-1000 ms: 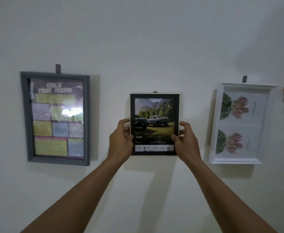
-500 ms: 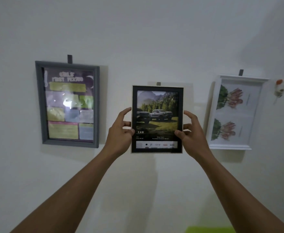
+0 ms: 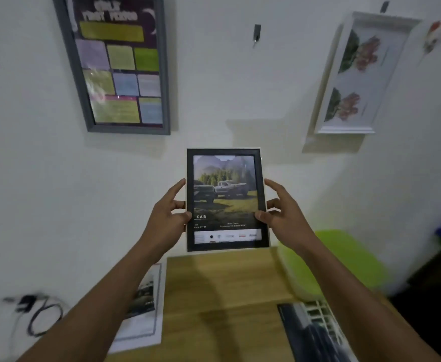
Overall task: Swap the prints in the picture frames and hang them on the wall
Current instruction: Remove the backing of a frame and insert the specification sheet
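1. Room: a plain white wall (image 3: 240, 87) faces the person; below it stands a wooden table (image 3: 222, 288), its far edge against the wall.
2. On the wall, upper left, hangs a grey frame (image 3: 115, 64) with coloured note panels; its heading is blurred and cannot be read with certainty. Upper right hangs a white frame (image 3: 355, 74) showing two flower pictures. Between them a small dark hook (image 3: 257, 31) sits bare on the wall.
3. Task object: a black picture frame (image 3: 227, 199), held in the air in front of the wall, just above the table's far edge and below the hook. Its long axis is upright and its glazed face is turned towards the person.
4. The print shows two trucks on grass before trees and mountains. "CAB" is legible; the smaller lines and logos are too blurred to read.
5. Grip: the left hand (image 3: 166, 218) clasps the frame's left edge and the right hand (image 3: 284, 218) its right edge, thumbs on the front.
6. Table contents: a loose print (image 3: 143, 309) at the left edge, a dark print (image 3: 316, 333) near the right, a lime-green object (image 3: 344, 259) at the far right corner.
7. A black cable (image 3: 36, 314) lies left of the table.
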Tool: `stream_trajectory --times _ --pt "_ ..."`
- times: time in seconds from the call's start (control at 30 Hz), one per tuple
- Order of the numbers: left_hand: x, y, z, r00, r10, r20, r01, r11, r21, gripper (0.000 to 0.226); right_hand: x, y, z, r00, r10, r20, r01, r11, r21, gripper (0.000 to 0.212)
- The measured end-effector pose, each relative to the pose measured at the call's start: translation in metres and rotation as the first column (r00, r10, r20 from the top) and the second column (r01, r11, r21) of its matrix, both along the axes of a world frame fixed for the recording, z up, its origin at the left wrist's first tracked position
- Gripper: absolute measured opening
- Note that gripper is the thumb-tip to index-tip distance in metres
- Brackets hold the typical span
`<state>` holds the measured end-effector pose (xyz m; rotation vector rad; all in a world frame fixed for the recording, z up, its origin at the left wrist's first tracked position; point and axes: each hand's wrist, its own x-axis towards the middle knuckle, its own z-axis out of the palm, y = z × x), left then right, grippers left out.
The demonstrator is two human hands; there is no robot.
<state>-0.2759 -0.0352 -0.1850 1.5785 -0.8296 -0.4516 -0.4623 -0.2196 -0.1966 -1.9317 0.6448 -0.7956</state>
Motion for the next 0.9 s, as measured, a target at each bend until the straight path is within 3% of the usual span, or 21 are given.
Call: stream_trajectory --times 0.23,0.33,0.47,0.6,0.73,0.9 --pt "-0.012 0.03 -0.123 0.939 0.136 -0.316 -0.077 0.978 0.192 0.04 -0.009 0.036 -0.115 0.993 -0.029 -0.118 0.059 0.966 0.253 0.065" --pt "-0.016 0.034 -0.163 0.928 0.125 -0.351 -0.031 0.965 0.261 0.05 -0.008 0.039 -0.162 0.983 -0.042 -0.178 0.098 0.941 0.323 0.068" --pt "-0.025 0.039 -0.201 0.922 -0.005 -0.386 0.136 0.94 0.312 0.079 -0.008 0.044 -0.221 0.974 -0.051 -0.22 0.139 0.904 0.405 0.067" --pt "-0.034 0.048 -0.219 0.932 0.013 -0.363 0.124 0.928 0.351 0.088 -0.006 0.052 -0.253 0.953 -0.019 -0.303 0.152 0.893 0.424 0.055" --pt "-0.05 0.047 -0.214 0.973 0.024 -0.228 0.064 0.926 0.372 0.078 0.027 0.067 -0.246 0.941 0.03 -0.336 0.062 0.964 0.26 0.037" --pt "-0.068 0.033 -0.214 0.997 -0.08 -0.011 0.078 0.918 0.389 0.07 0.058 0.077 -0.221 0.974 0.057 -0.219 0.056 0.878 0.476 0.057"
